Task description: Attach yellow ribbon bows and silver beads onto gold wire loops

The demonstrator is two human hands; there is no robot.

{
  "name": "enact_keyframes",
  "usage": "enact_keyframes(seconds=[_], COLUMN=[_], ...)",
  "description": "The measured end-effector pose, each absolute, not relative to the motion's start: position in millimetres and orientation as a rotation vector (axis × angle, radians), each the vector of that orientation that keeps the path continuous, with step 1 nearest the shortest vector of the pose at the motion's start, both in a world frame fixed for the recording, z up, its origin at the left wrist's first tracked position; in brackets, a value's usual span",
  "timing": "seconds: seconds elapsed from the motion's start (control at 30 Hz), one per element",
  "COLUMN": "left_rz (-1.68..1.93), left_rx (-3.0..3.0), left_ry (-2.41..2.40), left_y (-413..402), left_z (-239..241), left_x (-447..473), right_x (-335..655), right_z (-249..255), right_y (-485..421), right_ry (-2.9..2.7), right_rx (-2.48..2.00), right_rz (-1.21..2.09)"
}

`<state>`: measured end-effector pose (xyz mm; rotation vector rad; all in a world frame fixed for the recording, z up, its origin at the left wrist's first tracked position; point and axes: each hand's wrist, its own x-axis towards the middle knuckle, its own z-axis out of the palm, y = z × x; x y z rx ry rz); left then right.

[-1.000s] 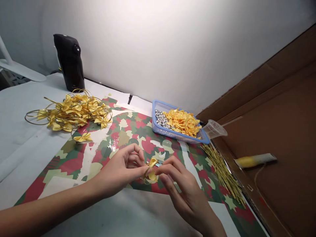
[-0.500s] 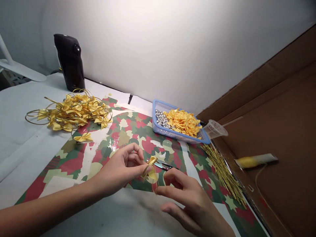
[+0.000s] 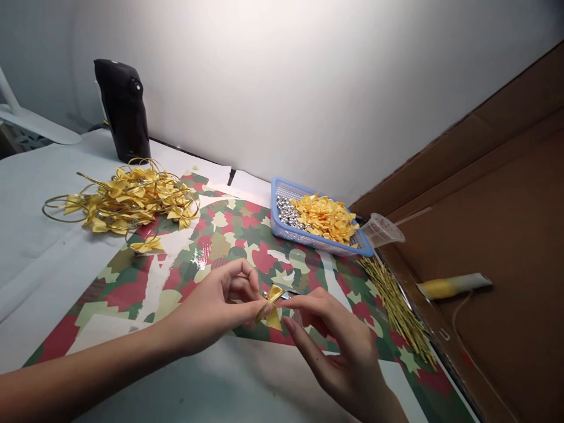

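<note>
A yellow ribbon bow (image 3: 275, 294) with a gold cord loop and a small silver bell is pinched between the thumb and fingers of my left hand (image 3: 229, 302). One tail of the bow hangs down below the fingertips. My right hand (image 3: 337, 338) is just to the right of it. Its index fingertip reaches the bow's edge, while the thumb is held apart lower down. Whether a thin cord lies between those fingers I cannot make out. Scissors (image 3: 288, 292) lie behind the bow, partly covered by my right hand.
A heap of finished yellow bows on gold cords (image 3: 132, 197) lies at left, before a black bottle (image 3: 123, 111). A blue basket (image 3: 308, 238) holds silver bells and yellow bows. Beyond are a clear plastic cup (image 3: 382, 230), gold cords (image 3: 396, 305) and a glue-like tube (image 3: 453, 286) on cardboard.
My right hand has moved up and left, bringing its index fingertip to the bow. My left hand keeps its pinch and has barely moved. More of the scissors is now covered.
</note>
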<state>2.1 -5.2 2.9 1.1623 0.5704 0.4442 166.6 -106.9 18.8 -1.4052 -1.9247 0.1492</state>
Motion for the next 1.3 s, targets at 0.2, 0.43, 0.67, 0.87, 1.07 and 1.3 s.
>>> enact_keyframes(seconds=[0.2,0.43,0.67,0.87,1.07,1.3], left_rz=[0.453,0.439,0.434,0.443,0.462,0.443], left_rx=[1.180,1.132,1.102,1.072,1.095,1.110], left_ry=[0.570,0.565,0.539,0.523,0.548,0.543], left_y=[-7,-8,-6,-6,-5,-7], left_z=[2,3,2,1,1,-1], left_x=[2,3,4,3,4,4], right_x=[156,156,149,149,156,162], right_z=[19,16,8,7,13,17], right_y=[-97,-93,-98,-97,-95,-95], right_ry=[-1.889,-1.882,-1.652,-1.619,-1.754,-1.899], right_rx=[-1.405,-1.366,-1.338,-1.294,-1.328,-1.312], right_rz=[0.060,-0.011,0.094,0.161,0.204,0.197])
